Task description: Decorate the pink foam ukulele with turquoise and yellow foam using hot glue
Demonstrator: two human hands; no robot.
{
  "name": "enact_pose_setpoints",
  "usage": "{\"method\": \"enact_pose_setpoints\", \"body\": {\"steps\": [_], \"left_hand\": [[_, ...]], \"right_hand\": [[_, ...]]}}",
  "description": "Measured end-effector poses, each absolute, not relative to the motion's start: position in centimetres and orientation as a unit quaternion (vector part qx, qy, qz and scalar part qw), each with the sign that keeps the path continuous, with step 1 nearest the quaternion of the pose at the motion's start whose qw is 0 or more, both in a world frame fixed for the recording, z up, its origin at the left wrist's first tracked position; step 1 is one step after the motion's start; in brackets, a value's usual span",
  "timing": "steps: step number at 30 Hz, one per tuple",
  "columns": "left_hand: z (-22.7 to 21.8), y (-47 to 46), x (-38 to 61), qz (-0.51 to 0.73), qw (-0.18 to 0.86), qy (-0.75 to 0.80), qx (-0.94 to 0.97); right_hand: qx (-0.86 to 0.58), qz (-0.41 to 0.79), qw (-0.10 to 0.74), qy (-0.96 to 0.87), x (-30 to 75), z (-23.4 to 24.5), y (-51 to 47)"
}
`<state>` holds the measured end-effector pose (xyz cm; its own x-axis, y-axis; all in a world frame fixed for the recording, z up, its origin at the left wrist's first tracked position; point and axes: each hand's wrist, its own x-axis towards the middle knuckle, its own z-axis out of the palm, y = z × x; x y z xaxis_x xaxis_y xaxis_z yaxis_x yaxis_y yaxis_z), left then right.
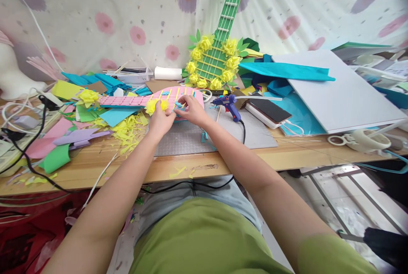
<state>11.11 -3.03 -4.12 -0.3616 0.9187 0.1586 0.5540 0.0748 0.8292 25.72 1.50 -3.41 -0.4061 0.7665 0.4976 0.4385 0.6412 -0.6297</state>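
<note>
A pink foam guitar (pixel 134 100) with yellow strings lies flat on the wooden table (pixel 287 157), partly over a grey cutting mat (pixel 191 138). My left hand (pixel 161 120) pinches a yellow paper flower (pixel 156 105) against the guitar's body. My right hand (pixel 191 110) presses its closed fingertips on a small teal piece (pixel 178 105) on the guitar body beside that flower. Another yellow flower (pixel 88 95) lies near the guitar's neck.
A blue glue gun (pixel 228 104) lies right of my hands, its cord trailing off the table edge. A green foam guitar (pixel 219 53) with yellow flowers leans at the back. Paper scraps (pixel 63 138), a phone (pixel 269 110), a white board (pixel 338 91) and scissors (pixel 342 140) surround the mat.
</note>
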Motion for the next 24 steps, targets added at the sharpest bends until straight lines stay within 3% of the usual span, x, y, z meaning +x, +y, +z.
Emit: {"method": "enact_pose_setpoints", "body": {"steps": [13, 24], "left_hand": [[-3.7, -3.1, 11.1, 0.444, 0.212, 0.701, 0.517], [-1.6, -5.1, 11.9, 0.359, 0.162, 0.733, 0.554]], "right_hand": [[-0.323, 0.078, 0.312, -0.890, 28.0, -3.1, -0.2], [-0.319, 0.025, 0.323, -0.891, 26.9, -3.2, -0.2]]}}
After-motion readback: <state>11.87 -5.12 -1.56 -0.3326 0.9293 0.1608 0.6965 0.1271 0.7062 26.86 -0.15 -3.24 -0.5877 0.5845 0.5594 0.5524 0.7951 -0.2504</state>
